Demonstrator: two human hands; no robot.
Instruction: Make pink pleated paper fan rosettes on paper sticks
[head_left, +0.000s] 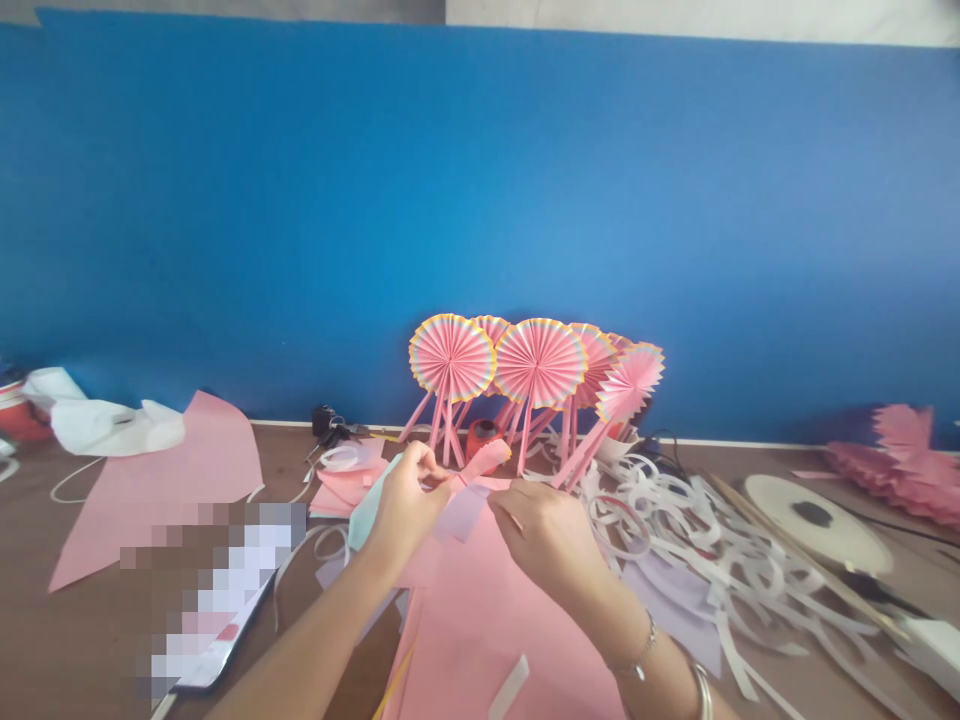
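My left hand (409, 492) pinches a small pink paper piece (486, 460) between thumb and fingers, above the middle of the desk. My right hand (547, 525) is close beside it with fingers closed, near the same paper's right end; what sits between those fingertips is hidden. Beneath both hands lies a large sheet of pink paper (480, 630), with a white strip (510, 688) on it. A pale lilac paper piece (460, 514) shows between my hands. Just behind them stand several pleated pink paper fans (538, 362) with yellow edges on pink paper sticks.
Curled white paper strips (675, 515) heap up on the right, near a round cream disc (817, 520). A blurred-out phone (225, 610), another pink sheet (180, 490) and a white mask (120, 425) lie left. Pleated pink paper (907, 465) sits far right. A blue partition (480, 200) rises behind.
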